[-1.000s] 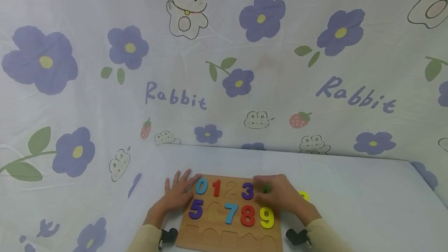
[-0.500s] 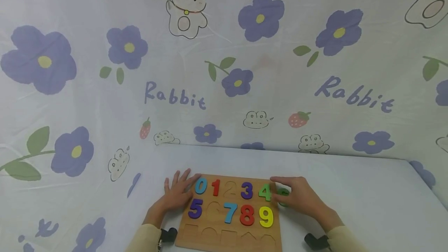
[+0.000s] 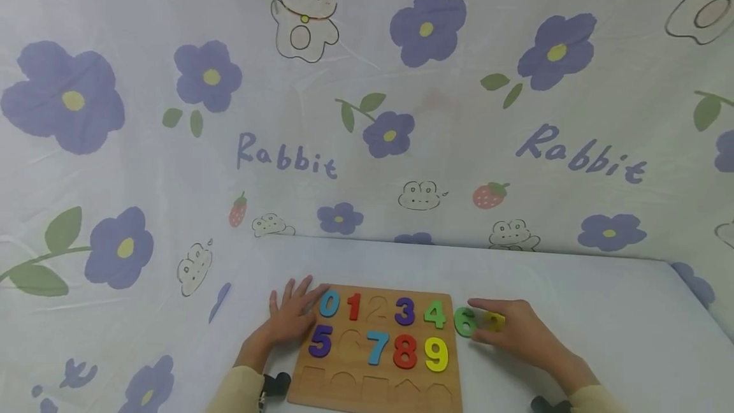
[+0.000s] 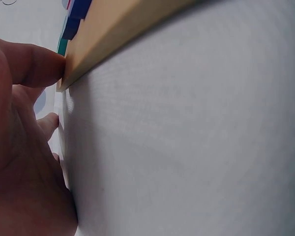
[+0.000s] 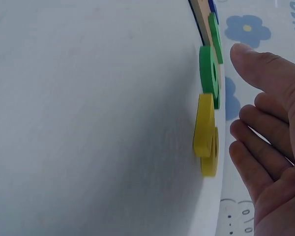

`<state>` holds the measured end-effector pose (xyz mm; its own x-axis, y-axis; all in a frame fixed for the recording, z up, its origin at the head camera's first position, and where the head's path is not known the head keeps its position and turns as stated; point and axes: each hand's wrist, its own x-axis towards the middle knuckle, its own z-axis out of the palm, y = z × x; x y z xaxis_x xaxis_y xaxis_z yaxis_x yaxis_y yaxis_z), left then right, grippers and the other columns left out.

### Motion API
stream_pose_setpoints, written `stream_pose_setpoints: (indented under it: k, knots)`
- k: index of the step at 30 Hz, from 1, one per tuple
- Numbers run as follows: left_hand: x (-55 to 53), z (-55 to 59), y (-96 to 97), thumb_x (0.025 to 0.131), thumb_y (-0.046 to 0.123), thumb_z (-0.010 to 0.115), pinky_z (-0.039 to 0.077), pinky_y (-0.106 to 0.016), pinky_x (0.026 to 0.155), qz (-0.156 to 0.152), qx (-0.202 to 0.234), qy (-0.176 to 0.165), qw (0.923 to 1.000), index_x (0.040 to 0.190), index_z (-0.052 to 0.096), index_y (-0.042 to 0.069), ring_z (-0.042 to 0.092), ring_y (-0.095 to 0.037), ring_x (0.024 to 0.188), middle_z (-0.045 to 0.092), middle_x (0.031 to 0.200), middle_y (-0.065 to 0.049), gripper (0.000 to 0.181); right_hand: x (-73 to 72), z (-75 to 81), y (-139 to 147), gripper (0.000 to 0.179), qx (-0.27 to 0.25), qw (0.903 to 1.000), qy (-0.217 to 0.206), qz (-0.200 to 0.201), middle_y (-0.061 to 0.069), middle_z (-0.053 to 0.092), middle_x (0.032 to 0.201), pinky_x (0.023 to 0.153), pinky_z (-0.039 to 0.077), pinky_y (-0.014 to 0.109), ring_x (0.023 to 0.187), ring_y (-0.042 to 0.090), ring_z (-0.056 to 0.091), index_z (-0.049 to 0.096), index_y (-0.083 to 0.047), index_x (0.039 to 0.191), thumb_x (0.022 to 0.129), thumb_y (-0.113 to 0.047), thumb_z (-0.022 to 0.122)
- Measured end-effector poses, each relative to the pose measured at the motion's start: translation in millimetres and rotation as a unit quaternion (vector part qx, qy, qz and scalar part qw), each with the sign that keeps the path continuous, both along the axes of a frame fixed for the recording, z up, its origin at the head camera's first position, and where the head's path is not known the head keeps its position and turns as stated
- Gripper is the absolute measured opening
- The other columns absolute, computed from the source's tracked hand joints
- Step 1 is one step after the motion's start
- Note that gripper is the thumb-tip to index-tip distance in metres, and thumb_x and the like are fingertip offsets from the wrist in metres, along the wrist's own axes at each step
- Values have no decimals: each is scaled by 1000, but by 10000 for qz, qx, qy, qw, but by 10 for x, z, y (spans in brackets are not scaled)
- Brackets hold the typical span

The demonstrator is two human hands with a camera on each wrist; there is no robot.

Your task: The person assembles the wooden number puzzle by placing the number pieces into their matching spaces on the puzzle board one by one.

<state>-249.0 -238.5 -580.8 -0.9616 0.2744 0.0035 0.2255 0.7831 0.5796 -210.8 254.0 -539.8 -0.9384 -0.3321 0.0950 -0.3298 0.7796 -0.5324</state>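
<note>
While right hand [image 3: 518, 328] hovers | green 6 [image 3: 459, 322] lies near, below, apart

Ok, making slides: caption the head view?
Left hand touches the number board; right hand hovers by the loose green 6.

One wooden board [image 3: 358, 367] in the lower middle of the frame carries eight digits [image 3: 377, 349] and seven bare recesses [image 3: 375, 389], five in its bottom row. There are two loose digits, one green [image 3: 459, 322], one yellow [image 5: 203, 128], on one worktop [image 3: 602, 324], plus one left hand [image 3: 290, 318] and one right hand [image 3: 518, 330].
</note>
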Motion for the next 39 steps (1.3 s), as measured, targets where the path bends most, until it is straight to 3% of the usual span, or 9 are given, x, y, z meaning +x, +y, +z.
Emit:
stream_pose_setpoints:
  k: [7,17,39]
  knots:
    - [-84,-93,-30,100,22,55,-17,-80,126,124,-303,-220,9992,167,47,32,-4,-53,169,20,184,-15,68,42,-23,199,62,176,9998,40,-71,7,77,140,110,56,63,134,39,70,76,-16,140,83,-33,95]
    - [-82,-100,-40,101,22,56,-18,-79,125,155,-285,-263,9991,167,47,29,-4,-53,169,20,184,-16,67,55,-78,404,62,196,9998,64,10,6,79,136,109,57,60,132,38,72,77,-12,137,81,-33,96]
    - [-84,-104,-42,101,21,56,-19,-79,125,141,-215,-220,9994,167,48,28,-4,-53,169,20,184,-15,67,28,-138,368,63,111,9999,-70,-52,5,79,137,109,57,57,132,36,72,76,-11,138,80,-27,97]
